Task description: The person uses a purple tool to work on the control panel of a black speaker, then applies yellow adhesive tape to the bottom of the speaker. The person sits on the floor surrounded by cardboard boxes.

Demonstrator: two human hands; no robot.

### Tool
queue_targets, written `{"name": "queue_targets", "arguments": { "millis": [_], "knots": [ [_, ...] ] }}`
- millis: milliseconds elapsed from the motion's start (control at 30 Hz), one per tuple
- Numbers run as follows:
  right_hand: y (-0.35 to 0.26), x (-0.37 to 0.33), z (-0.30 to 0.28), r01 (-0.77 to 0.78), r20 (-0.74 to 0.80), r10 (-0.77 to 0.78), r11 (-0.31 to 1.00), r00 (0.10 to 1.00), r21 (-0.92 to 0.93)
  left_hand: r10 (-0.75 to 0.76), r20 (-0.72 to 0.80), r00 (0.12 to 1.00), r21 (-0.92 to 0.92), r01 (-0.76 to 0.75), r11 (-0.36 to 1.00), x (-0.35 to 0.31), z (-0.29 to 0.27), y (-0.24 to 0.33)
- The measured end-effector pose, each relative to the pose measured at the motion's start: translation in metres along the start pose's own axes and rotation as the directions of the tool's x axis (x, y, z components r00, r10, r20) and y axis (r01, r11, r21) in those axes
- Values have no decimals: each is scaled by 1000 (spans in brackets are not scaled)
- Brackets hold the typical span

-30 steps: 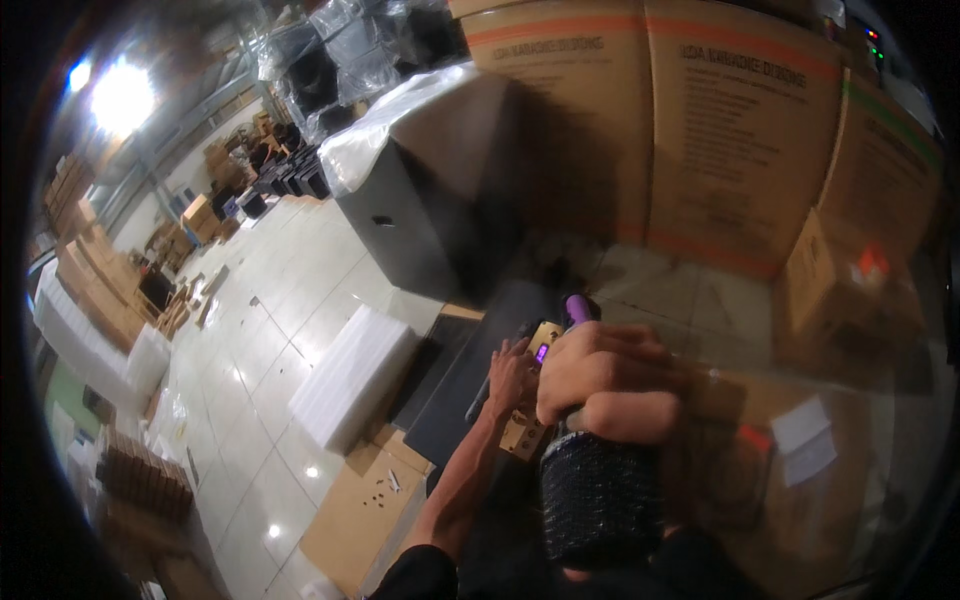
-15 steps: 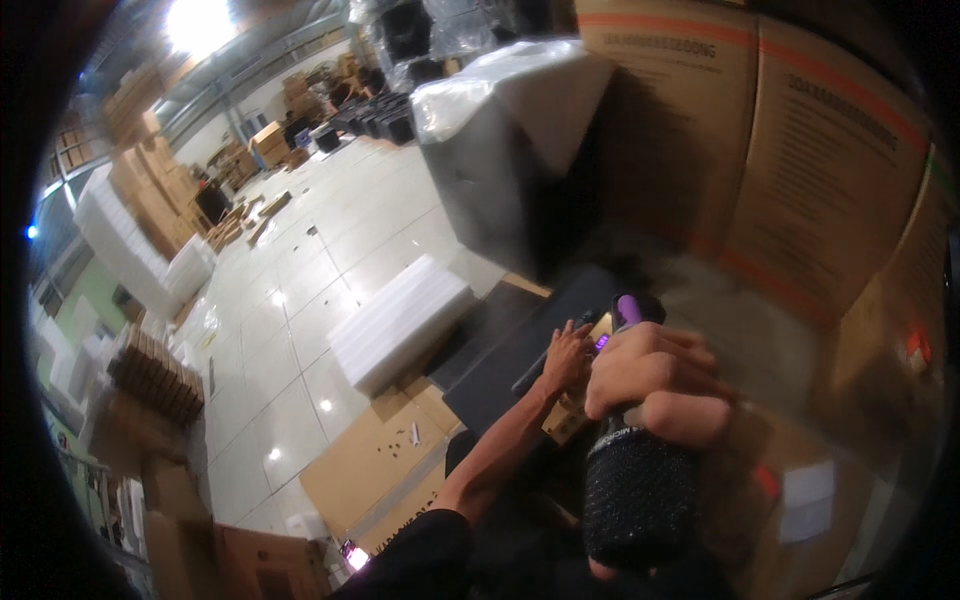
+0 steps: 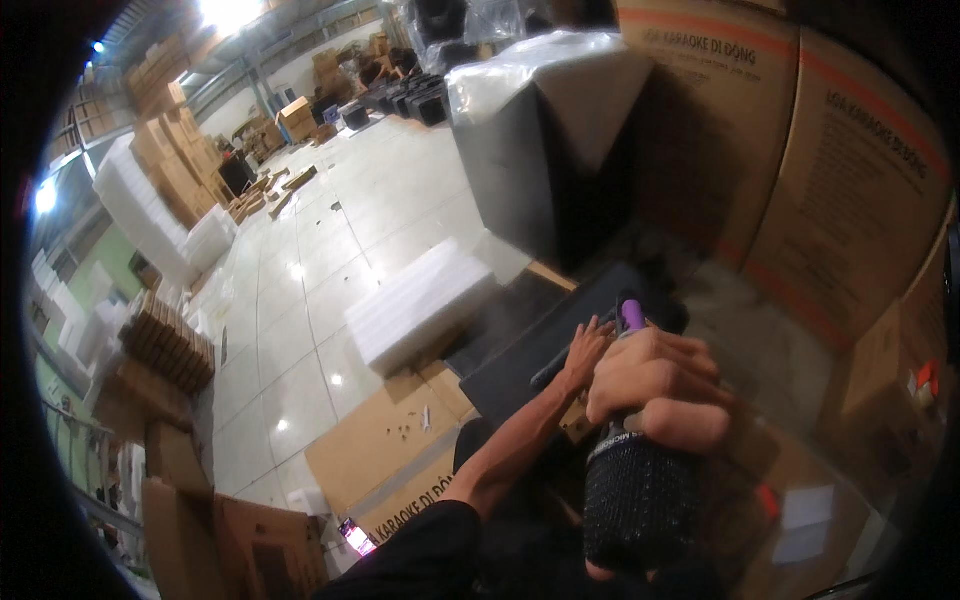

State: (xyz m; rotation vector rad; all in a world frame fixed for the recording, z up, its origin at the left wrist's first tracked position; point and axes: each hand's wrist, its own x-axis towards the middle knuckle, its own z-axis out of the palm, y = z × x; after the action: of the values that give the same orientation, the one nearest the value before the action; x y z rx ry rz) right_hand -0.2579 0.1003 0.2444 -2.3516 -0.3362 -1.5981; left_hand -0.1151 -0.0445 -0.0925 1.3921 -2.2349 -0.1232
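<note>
My right hand (image 3: pixel 660 385) is wrapped around a microphone held up close in front of me. The microphone's black mesh head (image 3: pixel 640 505) points down toward me, and its purple end (image 3: pixel 632 315) sticks out past my knuckles. Beyond it, my left hand (image 3: pixel 590 355) reaches out with fingers stretched over a black speaker box (image 3: pixel 515 385) lying low on cardboard. A dark bar, perhaps a handle, runs beside those fingers. Whatever lies directly under the fingertips is partly hidden by both hands.
A flattened carton (image 3: pixel 370 440) with small loose parts lies at left, beside a lit phone (image 3: pixel 357 538). A white foam block (image 3: pixel 420 300) rests on the tiled floor. Behind stand a plastic-covered dark cabinet (image 3: pixel 515 170) and tall cartons (image 3: pixel 850 160). Stacked boxes and foam line the far left.
The whole view has shifted, so the surroundings sit farther right. My left hand has moved slightly; the gold panel with a lit display near it is now mostly hidden. The microphone stays in my right hand.
</note>
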Motion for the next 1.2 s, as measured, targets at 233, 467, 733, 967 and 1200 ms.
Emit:
{"name": "queue_targets", "arguments": {
  "millis": [233, 467, 733, 967, 1200],
  "knots": [
    [2, -9, 12, 9, -112, -4, 999, 994, 52, -35, 24, 999, 42, 34, 999, 1, 4, -1],
    [-12, -22, 30, -68, -290, 85, 995, 953, 68, -42, 61, 997, 78, 37, 996, 0, -1, 2],
    [-32, -53, 50, -203, -448, 206, 978, 870, 55, 26, -77, 997, -43, -30, 999, -2, -12, 2],
    [-31, -78, 58, -155, -500, 161, 986, 851, 53, -26, 39, 999, -92, 29, 995, -2, -31, 16],
    [-49, -90, 57, -370, -445, 388, 920, 807, 130, -22, 37, 999, -105, 26, 994, -3, -34, 18]
  ]
}}
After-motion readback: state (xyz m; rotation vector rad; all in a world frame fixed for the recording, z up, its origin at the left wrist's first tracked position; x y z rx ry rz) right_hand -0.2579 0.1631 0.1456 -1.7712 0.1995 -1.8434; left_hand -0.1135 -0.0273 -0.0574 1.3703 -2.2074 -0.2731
